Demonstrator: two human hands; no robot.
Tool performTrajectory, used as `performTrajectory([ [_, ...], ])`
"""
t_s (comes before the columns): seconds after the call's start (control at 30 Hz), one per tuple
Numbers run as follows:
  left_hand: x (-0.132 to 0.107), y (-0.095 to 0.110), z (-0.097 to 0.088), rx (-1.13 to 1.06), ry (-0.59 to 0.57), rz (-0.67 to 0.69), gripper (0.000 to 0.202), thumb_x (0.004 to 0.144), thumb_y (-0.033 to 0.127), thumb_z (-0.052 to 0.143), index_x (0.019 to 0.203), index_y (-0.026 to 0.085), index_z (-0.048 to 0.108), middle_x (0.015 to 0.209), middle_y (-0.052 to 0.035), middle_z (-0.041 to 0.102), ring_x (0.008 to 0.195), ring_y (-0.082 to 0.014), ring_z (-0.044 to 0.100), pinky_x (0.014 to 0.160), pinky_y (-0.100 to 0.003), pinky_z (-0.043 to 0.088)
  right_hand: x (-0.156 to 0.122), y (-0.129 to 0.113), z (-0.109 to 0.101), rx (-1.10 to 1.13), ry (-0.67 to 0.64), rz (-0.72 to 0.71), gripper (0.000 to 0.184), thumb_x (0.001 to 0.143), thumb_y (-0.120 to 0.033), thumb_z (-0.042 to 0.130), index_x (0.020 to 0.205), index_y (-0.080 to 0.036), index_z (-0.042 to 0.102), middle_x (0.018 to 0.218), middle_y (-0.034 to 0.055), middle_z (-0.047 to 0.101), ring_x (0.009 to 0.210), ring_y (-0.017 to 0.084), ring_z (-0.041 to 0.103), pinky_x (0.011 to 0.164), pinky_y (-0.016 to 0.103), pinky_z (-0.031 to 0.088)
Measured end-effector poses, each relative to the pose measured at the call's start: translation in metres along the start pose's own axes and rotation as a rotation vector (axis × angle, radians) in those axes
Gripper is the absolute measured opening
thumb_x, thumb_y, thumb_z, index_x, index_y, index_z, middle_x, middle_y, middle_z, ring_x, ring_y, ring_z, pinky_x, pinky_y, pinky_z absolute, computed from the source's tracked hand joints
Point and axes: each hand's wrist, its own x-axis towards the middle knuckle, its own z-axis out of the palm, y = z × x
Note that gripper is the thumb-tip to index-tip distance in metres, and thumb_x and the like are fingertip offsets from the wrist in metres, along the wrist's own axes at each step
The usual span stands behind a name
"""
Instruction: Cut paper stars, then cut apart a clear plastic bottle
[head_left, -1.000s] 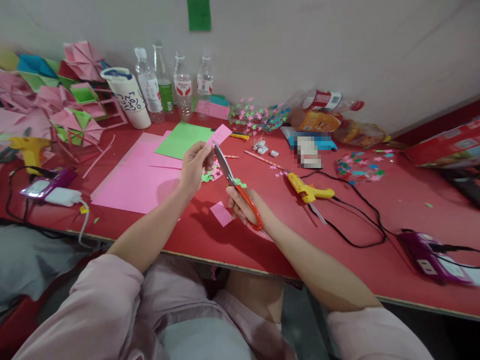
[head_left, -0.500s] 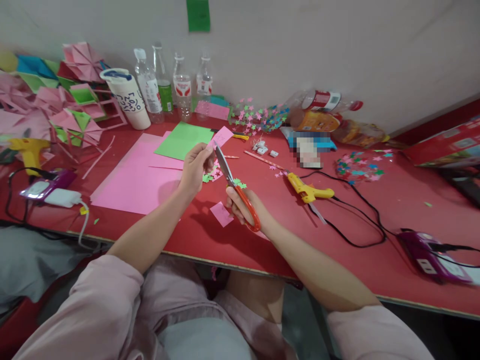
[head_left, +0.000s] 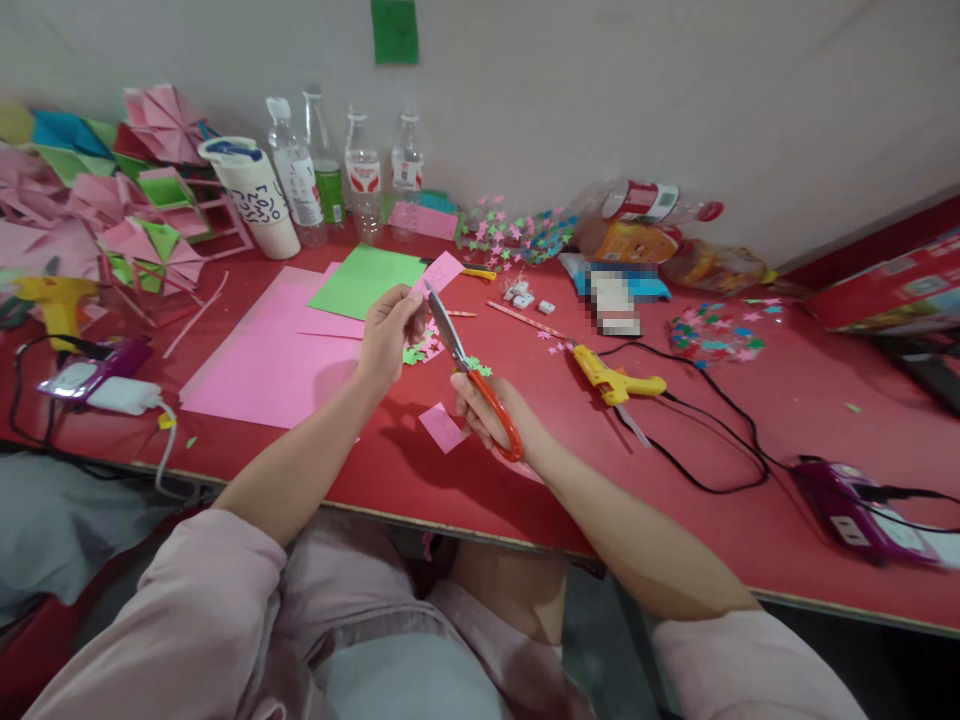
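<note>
At centre of head view, left hand pinches rectangular pink paper strip, jutting toward one o'clock. Right hand, at left's four o'clock, grips orange-handled metal scissors, tips at strip's near end. Square pink paper scrap at right's nine o'clock; yellow glue gun, three.

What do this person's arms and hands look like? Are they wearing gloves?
No gloves: the left hand and right hand are both bare. No watch or bracelet shows on either wrist. The left sleeve and right sleeve are pale pink, loose cloth, wrinkled, and end around the elbows, so the forearms are bare too.
</note>
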Motion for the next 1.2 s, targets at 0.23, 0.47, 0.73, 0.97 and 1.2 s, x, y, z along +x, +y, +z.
performTrajectory([
  [0.23, 0.0035, 0.0028, -0.0036, 0.008, 0.01, 0.011, 0.026, 0.082, 0.027, 0.059, 0.06, 0.019, 0.048, 0.045, 0.0069, 0.048, 0.038, -0.0029, 0.039, 0.038, -0.017, 0.031, 0.0016, 0.0, -0.0042, 0.011, -0.047, 0.002, 0.054, 0.08, -0.071, 0.051, 0.057, -0.022, 0.044, 0.03, -0.0096, 0.034, 0.025, 0.007, 0.035, 0.047, 0.025, 0.051],
  [0.47, 0.0074, 0.0013, -0.0048, -0.004, 0.08, 0.029, 0.026, 0.083, 0.024, 0.058, 0.059, 0.019, 0.048, 0.046, 0.0065, 0.049, 0.037, -0.0023, 0.038, 0.037, -0.017, 0.029, 0.0025, 0.0008, -0.0049, 0.035, -0.076, 0.007, 0.052, 0.083, -0.065, 0.052, 0.056, -0.022, 0.044, 0.03, -0.0098, 0.034, 0.025, 0.006, 0.034, 0.047, 0.023, 0.049],
  [0.73, 0.0056, -0.0005, -0.0026, -0.022, -0.007, -0.007, 0.022, 0.077, 0.027, 0.065, 0.064, 0.019, 0.049, 0.048, 0.0072, 0.052, 0.04, -0.0022, 0.043, 0.04, -0.016, 0.033, 0.0027, 0.0045, -0.0012, 0.039, -0.016, -0.043, 0.049, 0.082, -0.064, 0.054, 0.061, -0.021, 0.046, 0.033, -0.0101, 0.037, 0.027, 0.006, 0.035, 0.047, 0.024, 0.05],
  [0.97, 0.0078, 0.0019, -0.0028, -0.075, 0.051, 0.034, 0.015, 0.074, 0.024, 0.069, 0.07, 0.019, 0.056, 0.047, 0.0083, 0.051, 0.04, -0.0025, 0.042, 0.039, -0.015, 0.032, 0.0037, 0.0037, -0.0007, 0.064, -0.002, -0.012, 0.049, 0.079, -0.065, 0.058, 0.061, -0.021, 0.046, 0.033, -0.0102, 0.037, 0.026, 0.006, 0.035, 0.045, 0.023, 0.047],
  [1.2, 0.0084, 0.0049, -0.0018, -0.121, 0.096, -0.018, 0.017, 0.082, 0.017, 0.058, 0.067, 0.018, 0.052, 0.047, 0.0066, 0.051, 0.04, -0.0029, 0.042, 0.039, -0.016, 0.032, 0.0015, -0.0007, -0.0027, 0.03, -0.013, -0.003, 0.049, 0.08, -0.063, 0.058, 0.059, -0.021, 0.047, 0.032, -0.0095, 0.037, 0.027, 0.006, 0.036, 0.045, 0.023, 0.047],
])
